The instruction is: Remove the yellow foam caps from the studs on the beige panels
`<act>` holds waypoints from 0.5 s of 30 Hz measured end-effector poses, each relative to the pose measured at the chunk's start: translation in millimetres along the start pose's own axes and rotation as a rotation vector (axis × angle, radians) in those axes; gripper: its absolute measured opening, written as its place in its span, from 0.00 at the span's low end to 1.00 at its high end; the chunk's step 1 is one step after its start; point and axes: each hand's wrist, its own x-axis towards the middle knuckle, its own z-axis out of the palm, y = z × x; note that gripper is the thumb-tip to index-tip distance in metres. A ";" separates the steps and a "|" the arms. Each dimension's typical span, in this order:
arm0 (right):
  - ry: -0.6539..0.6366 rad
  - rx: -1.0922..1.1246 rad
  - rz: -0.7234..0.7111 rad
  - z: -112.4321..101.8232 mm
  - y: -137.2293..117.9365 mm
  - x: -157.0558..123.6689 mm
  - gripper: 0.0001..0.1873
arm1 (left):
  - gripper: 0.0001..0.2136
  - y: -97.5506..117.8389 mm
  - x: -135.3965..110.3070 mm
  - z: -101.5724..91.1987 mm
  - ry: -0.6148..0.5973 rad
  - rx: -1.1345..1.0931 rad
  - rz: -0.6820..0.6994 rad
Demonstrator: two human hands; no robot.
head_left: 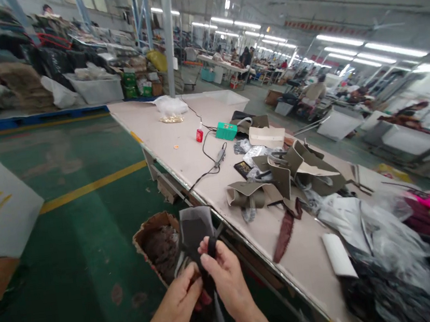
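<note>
Near the front edge of the table, both hands work on a dark grey piece point(196, 229) with a paler border, which looks like part of a bag. My left hand point(185, 295) is closed on its lower part, thumb and fingers pressed together. Just to the right, my right hand point(228, 274) has its fingers curled around a black strap point(212, 246) at the piece's edge. The lower end of the piece hangs below the hands and is partly hidden by them. A cardboard box point(140, 238) with dark brown scraps stands on the floor behind my left hand.
The long table point(157, 139) bears olive bag parts point(279, 176), a red bottle point(199, 133), a green box point(226, 131), a black cable point(204, 172) and a brown strip point(284, 236). Plastic wrapping point(384, 229) lies to the right. A white bin point(0, 203) stands left.
</note>
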 end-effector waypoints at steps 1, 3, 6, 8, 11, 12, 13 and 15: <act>-0.031 -0.122 -0.031 5.0 2.9 -2.3 0.09 | 0.17 -6.8 0.3 0.4 0.001 -0.031 -0.043; -0.078 -0.387 -0.090 16.4 9.1 -7.1 0.05 | 0.17 -21.2 -0.2 0.0 0.035 -0.093 -0.090; -0.159 -0.519 -0.112 29.1 14.6 -12.8 0.06 | 0.18 -38.8 -3.6 -6.0 0.064 -0.251 -0.170; -0.230 -0.470 -0.101 28.5 17.0 -14.4 0.07 | 0.19 -47.4 -6.3 -12.7 0.079 -0.360 -0.234; -0.300 -0.422 -0.044 10.2 32.6 -14.0 0.10 | 0.17 -58.8 -10.0 -24.6 0.047 -0.404 -0.258; -0.307 -0.445 0.005 1.3 43.8 -14.1 0.13 | 0.15 -62.1 -11.2 -28.6 0.032 -0.383 -0.257; -0.276 -0.502 0.080 -7.2 58.2 -15.0 0.24 | 0.14 -65.0 -12.4 -32.4 0.026 -0.356 -0.260; -0.231 -0.708 0.283 -18.6 94.0 -19.3 0.59 | 0.13 -68.6 -14.7 -38.2 0.021 -0.337 -0.278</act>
